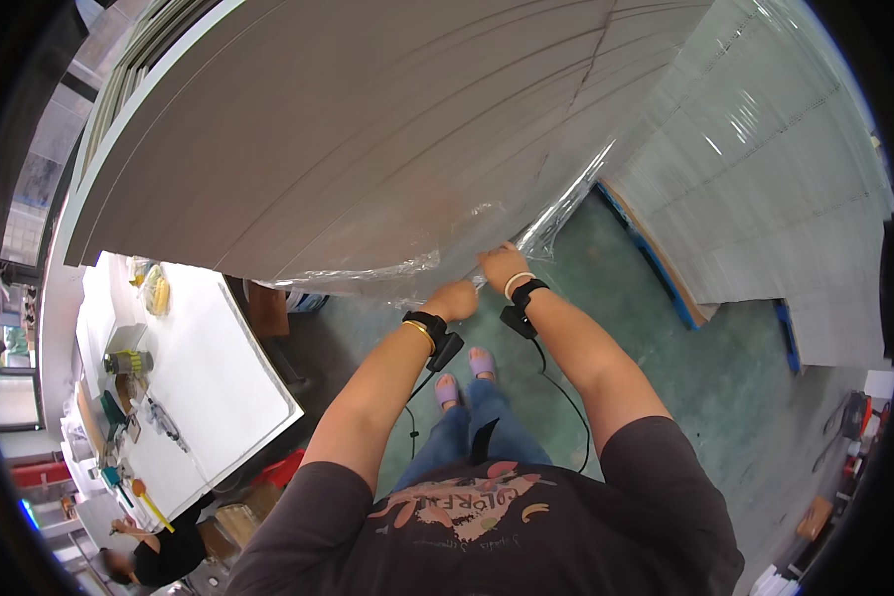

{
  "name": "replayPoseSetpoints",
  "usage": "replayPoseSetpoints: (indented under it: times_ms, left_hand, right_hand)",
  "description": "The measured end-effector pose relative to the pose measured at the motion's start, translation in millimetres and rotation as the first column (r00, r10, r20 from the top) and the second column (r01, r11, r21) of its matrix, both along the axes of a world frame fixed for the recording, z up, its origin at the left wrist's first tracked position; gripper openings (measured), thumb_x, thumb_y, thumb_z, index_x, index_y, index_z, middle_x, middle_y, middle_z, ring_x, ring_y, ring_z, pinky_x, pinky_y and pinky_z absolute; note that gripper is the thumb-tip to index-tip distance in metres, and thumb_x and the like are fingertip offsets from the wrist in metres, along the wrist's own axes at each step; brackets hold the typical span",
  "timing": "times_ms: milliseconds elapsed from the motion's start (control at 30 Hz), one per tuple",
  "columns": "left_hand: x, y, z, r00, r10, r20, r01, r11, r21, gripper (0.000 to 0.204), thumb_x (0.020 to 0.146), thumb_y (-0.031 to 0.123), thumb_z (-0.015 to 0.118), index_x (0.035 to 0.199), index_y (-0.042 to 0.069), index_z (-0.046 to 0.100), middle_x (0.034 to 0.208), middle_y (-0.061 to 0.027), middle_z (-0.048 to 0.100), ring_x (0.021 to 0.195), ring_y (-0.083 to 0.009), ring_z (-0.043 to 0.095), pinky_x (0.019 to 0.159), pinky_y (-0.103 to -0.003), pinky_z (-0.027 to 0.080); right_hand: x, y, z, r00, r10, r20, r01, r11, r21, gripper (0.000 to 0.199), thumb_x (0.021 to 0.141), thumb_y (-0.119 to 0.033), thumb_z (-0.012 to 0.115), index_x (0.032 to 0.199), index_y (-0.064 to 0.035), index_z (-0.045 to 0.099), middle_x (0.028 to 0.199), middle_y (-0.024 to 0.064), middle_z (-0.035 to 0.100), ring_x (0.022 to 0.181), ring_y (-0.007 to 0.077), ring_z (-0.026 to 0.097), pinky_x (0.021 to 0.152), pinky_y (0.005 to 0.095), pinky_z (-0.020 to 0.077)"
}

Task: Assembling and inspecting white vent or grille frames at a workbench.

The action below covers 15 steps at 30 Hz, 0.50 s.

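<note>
Left hand (454, 300) clenched, right hand (502, 266) pinching clear plastic wrap (556, 214) at the stack's lower corner | tall stack of grey boards (368, 129) rises directly ahead; wrap trails up-right, right hand nearer | white table (219, 368) close left; green floor (745, 387) open to the right

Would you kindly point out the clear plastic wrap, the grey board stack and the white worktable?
clear plastic wrap (556, 214): head view, on the crinkled strip above the right hand.
grey board stack (368, 129): head view, middle of the top sheet.
white worktable (219, 377): head view, on its bare top.
</note>
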State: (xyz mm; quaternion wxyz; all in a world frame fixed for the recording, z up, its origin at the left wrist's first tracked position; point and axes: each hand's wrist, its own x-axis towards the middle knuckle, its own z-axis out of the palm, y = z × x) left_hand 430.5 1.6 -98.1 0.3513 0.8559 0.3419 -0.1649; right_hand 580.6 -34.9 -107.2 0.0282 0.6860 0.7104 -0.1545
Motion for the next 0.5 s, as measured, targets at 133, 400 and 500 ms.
replayPoseSetpoints:
  times_ms: [133, 400, 500]
  left_hand:
    - [-30.7, -34.1, 12.9, 0.997, -0.074, -0.021, 0.074, 0.997, -0.02, 0.03, 0.078, 0.023, 0.044, 0.081, 0.0, 0.064, 0.086, -0.0248, 0.062, 0.081, -0.0393, 0.06, 0.072, -0.047, 0.046]
    - [-154.9, -69.8, 94.8, 0.932, -0.263, -0.249, 0.224, 0.959, -0.171, 0.03, 0.075, 0.022, 0.051, 0.098, 0.006, 0.062, 0.09, -0.0177, 0.064, 0.088, -0.0351, 0.061, 0.075, -0.043, 0.047]
    - [-135.6, -71.7, 92.3, 0.993, -0.095, -0.072, 0.097, 0.995, 0.016, 0.05, 0.07, 0.012, 0.058, 0.12, 0.007, 0.05, 0.111, -0.0198, 0.056, 0.099, -0.0348, 0.056, 0.086, -0.041, 0.043]
  right_hand:
    - [21.9, -20.4, -37.6, 0.993, -0.047, -0.112, 0.056, 0.995, 0.079, 0.026, 0.079, -0.01, 0.047, 0.104, -0.0096, 0.056, 0.092, 0.0134, 0.064, 0.092, 0.029, 0.06, 0.096, 0.0421, 0.0361]
    - [58.2, -58.4, -69.5, 0.961, -0.273, 0.029, 0.275, 0.958, -0.085, 0.042, 0.075, -0.006, 0.053, 0.116, -0.0101, 0.046, 0.108, 0.0145, 0.059, 0.103, 0.0312, 0.055, 0.086, 0.0409, 0.0436]
    - [16.3, -25.6, -52.2, 0.96, -0.242, 0.144, 0.253, 0.965, -0.066, 0.038, 0.075, -0.013, 0.054, 0.113, -0.011, 0.05, 0.1, 0.0106, 0.061, 0.098, 0.0256, 0.056, 0.086, 0.0422, 0.0401]
